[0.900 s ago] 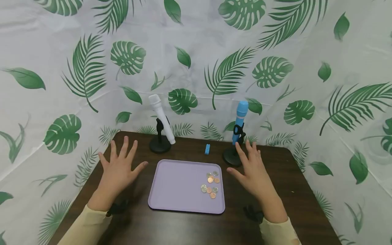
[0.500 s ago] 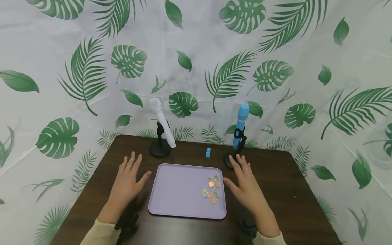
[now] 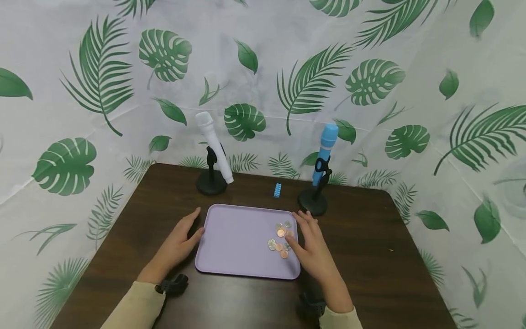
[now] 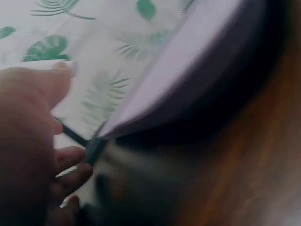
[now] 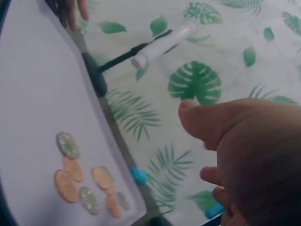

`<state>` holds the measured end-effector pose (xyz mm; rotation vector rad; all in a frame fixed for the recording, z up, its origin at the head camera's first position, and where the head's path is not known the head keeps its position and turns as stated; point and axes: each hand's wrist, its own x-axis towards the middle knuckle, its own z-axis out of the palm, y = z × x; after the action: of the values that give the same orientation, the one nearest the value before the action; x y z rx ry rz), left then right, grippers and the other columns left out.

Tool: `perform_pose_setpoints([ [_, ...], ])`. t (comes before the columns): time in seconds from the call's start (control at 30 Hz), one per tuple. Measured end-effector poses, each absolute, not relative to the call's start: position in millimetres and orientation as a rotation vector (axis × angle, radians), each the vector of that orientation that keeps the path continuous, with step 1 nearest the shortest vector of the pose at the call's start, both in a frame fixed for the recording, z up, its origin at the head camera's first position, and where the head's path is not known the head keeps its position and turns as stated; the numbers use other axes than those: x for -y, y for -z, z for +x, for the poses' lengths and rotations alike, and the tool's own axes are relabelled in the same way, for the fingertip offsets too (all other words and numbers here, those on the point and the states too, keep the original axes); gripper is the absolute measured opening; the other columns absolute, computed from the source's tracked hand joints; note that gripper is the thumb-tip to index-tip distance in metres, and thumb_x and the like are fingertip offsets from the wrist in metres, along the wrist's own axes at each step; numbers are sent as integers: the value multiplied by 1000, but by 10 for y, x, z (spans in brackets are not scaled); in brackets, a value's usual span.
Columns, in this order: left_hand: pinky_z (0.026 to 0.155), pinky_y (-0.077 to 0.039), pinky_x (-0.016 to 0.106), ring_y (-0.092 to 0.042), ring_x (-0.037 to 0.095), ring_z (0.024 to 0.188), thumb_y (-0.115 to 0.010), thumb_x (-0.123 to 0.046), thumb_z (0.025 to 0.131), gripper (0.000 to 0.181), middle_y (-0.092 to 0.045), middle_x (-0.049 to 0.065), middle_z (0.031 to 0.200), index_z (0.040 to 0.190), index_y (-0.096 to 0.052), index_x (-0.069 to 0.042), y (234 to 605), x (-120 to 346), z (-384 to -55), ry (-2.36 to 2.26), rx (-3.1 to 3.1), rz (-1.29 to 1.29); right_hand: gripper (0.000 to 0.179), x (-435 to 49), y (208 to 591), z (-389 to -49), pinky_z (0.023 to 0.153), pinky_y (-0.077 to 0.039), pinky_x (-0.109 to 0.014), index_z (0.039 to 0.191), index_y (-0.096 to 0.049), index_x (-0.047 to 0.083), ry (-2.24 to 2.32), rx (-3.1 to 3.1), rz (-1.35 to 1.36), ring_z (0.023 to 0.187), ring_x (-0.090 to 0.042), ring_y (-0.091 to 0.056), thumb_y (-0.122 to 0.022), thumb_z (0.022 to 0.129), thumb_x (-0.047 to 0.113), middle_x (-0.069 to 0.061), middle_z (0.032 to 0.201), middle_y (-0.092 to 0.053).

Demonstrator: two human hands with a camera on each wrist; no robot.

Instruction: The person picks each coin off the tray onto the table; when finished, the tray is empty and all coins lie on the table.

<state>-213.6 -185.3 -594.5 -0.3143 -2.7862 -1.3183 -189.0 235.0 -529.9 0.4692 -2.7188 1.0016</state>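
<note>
A lilac tray [image 3: 234, 242] lies flat on the dark wooden table. Several silver and copper coins [image 3: 281, 233] are scattered near its right side; the right wrist view shows these coins [image 5: 67, 186] too. Beside the tray's left edge is my left hand [image 3: 176, 246], fingers extended and thumb tip at the rim. My right hand [image 3: 316, 251] reaches over the right edge, its thumb overlapping the coins in the head view, the other fingers near the upper right corner. Neither hand holds anything.
Behind the tray, a white microphone [image 3: 215, 148] leans on a black stand [image 3: 211, 183] at left. A blue microphone [image 3: 324, 153] sits in another black stand [image 3: 312, 201] at right. Between them lies a small blue toy brick [image 3: 277, 190]. A leaf-print cloth [image 3: 263, 68] hangs behind the table.
Both hands have come inward and lower, from spread out beside the tray to its left and right edges. The tray, coins and microphones keep their places on the table.
</note>
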Motion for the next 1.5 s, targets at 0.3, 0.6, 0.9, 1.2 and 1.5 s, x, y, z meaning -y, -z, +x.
perform_pose_setpoints([
  [0.3, 133, -18, 74, -20, 54, 166, -59, -45, 112, 69, -38, 17, 176, 171, -37, -18, 5920, 1776, -2292, 1429, 2828, -328, 35, -2293, 5671, -2051, 100, -46, -46, 134, -75, 10, -1213, 2589, 328, 120, -29, -57, -80, 100, 15, -8, 136, -70],
  [0.6, 135, -22, 69, -32, 46, 164, -66, -28, 110, 61, -45, 14, 173, 166, -47, -11, 5872, 1847, -2367, 1420, 2757, -427, 24, -2273, 5844, -2224, 77, -43, -27, 125, -82, 17, -1562, 2550, 134, 94, -22, -50, -79, 102, 20, -4, 101, -62],
  [0.9, 135, -24, 67, -35, 46, 163, -65, -23, 110, 61, -46, 15, 172, 166, -46, -10, 5936, 1821, -2339, 1364, 2784, -403, 29, -2188, 5922, -2217, 74, -34, -30, 128, -82, 21, -1213, 2776, 146, 86, -17, -40, -80, 99, 15, -1, 89, -51],
  [1.2, 135, -24, 65, -39, 43, 162, -61, -6, 109, 56, -47, 17, 171, 163, -48, -4, 5933, 1794, -2380, 1329, 2747, -486, 20, -2156, 5880, -2178, 75, -37, -32, 110, -81, 21, -1106, 2774, 130, 87, -17, -46, -88, 92, 14, 0, 89, -56],
  [1.5, 134, -24, 66, -37, 45, 163, -61, -10, 110, 55, -46, 16, 172, 164, -49, -7, 5951, 1781, -2348, 1316, 2783, -443, 14, -2226, 5915, -2159, 76, -45, -26, 95, -74, 19, -1410, 2626, 29, 89, -15, -57, -88, 93, 19, 2, 94, -75],
])
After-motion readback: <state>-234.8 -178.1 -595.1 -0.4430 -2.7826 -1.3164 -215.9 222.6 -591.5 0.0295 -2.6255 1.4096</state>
